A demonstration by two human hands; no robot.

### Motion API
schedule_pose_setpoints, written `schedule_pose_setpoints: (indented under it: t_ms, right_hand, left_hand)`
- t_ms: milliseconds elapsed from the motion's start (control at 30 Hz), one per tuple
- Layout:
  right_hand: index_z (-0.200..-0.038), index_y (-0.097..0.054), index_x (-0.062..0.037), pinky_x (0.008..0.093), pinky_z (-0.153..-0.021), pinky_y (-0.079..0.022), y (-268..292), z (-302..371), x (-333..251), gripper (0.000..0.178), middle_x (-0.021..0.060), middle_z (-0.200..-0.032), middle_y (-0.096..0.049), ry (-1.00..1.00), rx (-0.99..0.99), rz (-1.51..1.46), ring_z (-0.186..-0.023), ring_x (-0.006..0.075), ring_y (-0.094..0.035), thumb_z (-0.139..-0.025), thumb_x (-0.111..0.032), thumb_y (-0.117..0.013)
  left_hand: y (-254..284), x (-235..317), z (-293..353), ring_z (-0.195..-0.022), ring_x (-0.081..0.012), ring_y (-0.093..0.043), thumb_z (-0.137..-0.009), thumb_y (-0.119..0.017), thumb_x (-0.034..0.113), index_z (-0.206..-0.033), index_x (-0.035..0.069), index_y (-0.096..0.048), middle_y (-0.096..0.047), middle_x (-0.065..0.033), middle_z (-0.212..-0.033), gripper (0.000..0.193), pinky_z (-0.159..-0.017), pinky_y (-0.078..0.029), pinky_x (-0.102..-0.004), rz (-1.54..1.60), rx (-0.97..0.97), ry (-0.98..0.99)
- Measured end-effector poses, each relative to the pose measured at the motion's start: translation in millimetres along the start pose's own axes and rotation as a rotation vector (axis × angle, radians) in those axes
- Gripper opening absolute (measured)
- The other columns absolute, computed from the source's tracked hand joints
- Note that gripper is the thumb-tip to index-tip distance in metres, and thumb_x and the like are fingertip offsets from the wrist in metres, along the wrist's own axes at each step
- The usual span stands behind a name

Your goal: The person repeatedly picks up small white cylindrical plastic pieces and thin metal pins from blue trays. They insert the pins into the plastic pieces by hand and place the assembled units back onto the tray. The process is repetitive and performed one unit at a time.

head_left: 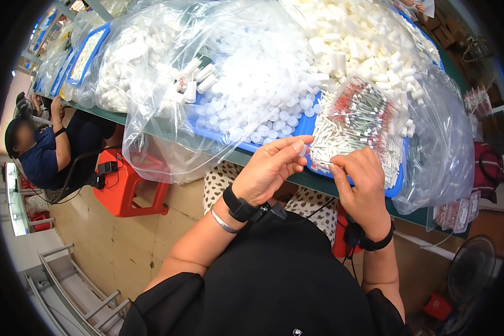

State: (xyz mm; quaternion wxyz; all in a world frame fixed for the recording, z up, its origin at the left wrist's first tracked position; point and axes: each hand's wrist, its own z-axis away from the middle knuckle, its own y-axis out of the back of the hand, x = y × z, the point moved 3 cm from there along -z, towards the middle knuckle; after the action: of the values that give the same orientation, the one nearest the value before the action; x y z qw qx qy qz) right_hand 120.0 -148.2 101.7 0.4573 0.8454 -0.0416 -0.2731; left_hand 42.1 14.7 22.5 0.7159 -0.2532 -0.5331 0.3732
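Observation:
My left hand point(267, 171) is closed in a pinch at the near edge of the bench, with a small translucent white piece point(303, 150) between thumb and forefinger. It looks like one of the round caps point(263, 112) heaped in front of it. To its right, my right hand point(365, 179) pinches the end of a thin white stick point(327, 163); the fingers partly hide it. Below this hand's fingers lies a blue tray point(396, 187) of similar thin white sticks point(323, 130). A clear plastic box point(361, 106) of slim red, green and white-tipped pieces rests on them.
White foam-like cylinders point(369, 45) pile up at the far right, clear plastic bags point(442, 151) around them. More bagged white parts point(131, 73) lie at left. A red stool point(126, 187) and a seated person point(47, 145) are at left; a fan point(472, 266) stands at lower right.

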Motion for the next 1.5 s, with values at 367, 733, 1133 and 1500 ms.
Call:
schedule_pose_setpoints:
  t_ms: [367,733,1133,1500]
  right_hand:
    - [-0.089,-0.063,-0.0047,0.0384,-0.068,-0.039,3.4,1.4,3.2,0.013,0.0067,-0.079,-0.057,0.025,0.047,0.119,-0.074,0.0266,-0.051,-0.080,-0.005,-0.072]
    - [-0.093,-0.065,-0.0053,0.0367,-0.065,-0.039,4.4,5.2,-6.6,0.019,0.0045,-0.078,-0.056,0.145,0.040,0.154,-0.071,0.0232,-0.051,-0.076,-0.005,-0.074]
    - [-0.093,-0.065,-0.0049,0.0355,-0.064,-0.039,2.3,6.3,-5.3,0.021,0.0042,-0.076,-0.057,0.166,0.039,0.138,-0.067,0.0224,-0.051,-0.076,-0.005,-0.075]
    - [-0.090,-0.064,-0.0041,0.0351,-0.061,-0.040,-10.7,11.6,-0.9,0.010,0.0045,-0.066,-0.059,0.001,0.071,-0.025,-0.056,0.0217,-0.051,-0.084,-0.007,-0.072]
  left_hand:
    - [-2.4,-2.4,-0.5,-0.086,-0.0093,-0.062,-0.099,-0.058,0.019,-0.128,-0.004,-0.056,-0.065,-0.0030,-0.098,0.037,-0.077,-0.052,-0.0233,0.046,-0.048,0.048]
    - [-1.3,-5.7,-3.7,-0.089,-0.0109,-0.063,-0.100,-0.056,0.018,-0.128,-0.005,-0.055,-0.065,-0.0047,-0.102,0.036,-0.080,-0.053,-0.0244,0.065,-0.001,0.038]
    - [-0.6,-8.3,-4.4,-0.088,-0.0110,-0.063,-0.098,-0.059,0.017,-0.127,-0.004,-0.055,-0.065,-0.0054,-0.103,0.036,-0.078,-0.053,-0.0237,0.076,-0.004,0.039]
    - [-7.5,-26.2,-1.4,-0.087,-0.0110,-0.064,-0.098,-0.061,0.020,-0.124,0.001,-0.058,-0.067,-0.0050,-0.095,0.032,-0.078,-0.053,-0.0238,0.145,-0.083,0.111]
